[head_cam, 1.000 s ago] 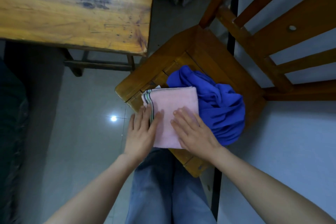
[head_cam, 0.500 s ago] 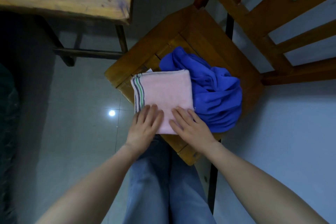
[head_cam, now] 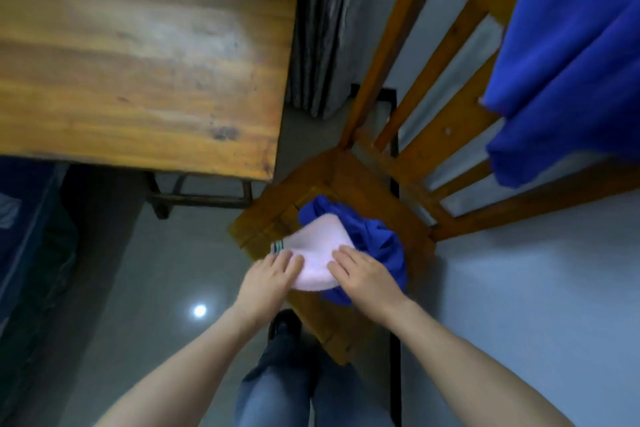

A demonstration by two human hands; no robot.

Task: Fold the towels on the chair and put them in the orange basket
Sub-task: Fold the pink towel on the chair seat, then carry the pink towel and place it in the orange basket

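A folded pink towel with a striped edge lies at the front of the wooden chair seat, its middle bulging upward. My left hand grips its near left corner. My right hand grips its near right corner. Both have their fingers on top; the thumbs are hidden. A crumpled blue towel sits on the seat under and behind the pink one. Another blue towel hangs over the chair's back at the upper right. No orange basket is in view.
A wooden table fills the upper left, its corner close to the chair. A grey curtain hangs behind. My legs in jeans stand at the chair's front. Dark furniture lines the left edge. The floor is glossy grey tile.
My view has tilted up and pulled back, bringing the table and the hanging blue towel into sight. The pink towel, flat before, now bulges upward between my hands.
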